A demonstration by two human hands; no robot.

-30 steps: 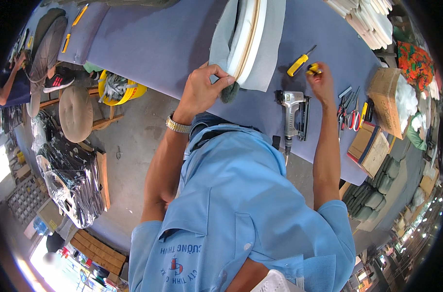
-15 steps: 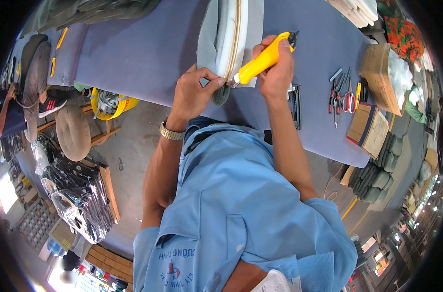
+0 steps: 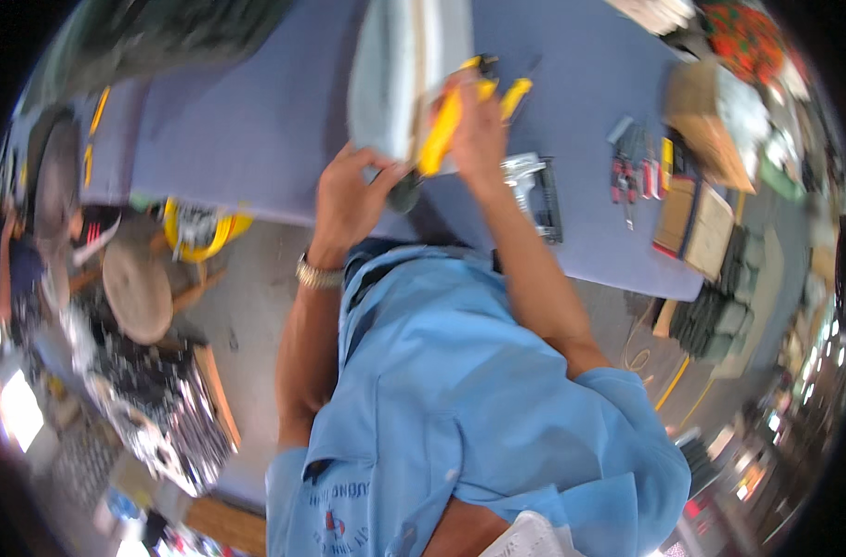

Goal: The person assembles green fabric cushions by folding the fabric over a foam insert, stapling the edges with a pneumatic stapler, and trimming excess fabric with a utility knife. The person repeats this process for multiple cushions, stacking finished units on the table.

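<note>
A long padded piece, with grey-green fabric, a pale inner layer and a thin brownish strip along it, lies lengthwise on the blue-grey table. My left hand pinches its near, rounded end between thumb and fingers. In my right hand is a yellow-handled utility knife, its lower end close to the strip, beside my left fingertips. Motion blur hides whether its tip touches the piece. Just right of my right hand is another yellow object, partly hidden. A silver staple gun lies beside my right forearm.
Pliers and scissors lie on the table at right, near a cardboard box. A yellow bucket and round stool stand left, with another person's leg nearby. Wrapped dark goods are stacked lower left.
My right hand has moved left and the knife has turned steeper over the padded piece. The staple gun and second yellow object now show. The view has shifted and blurred.
</note>
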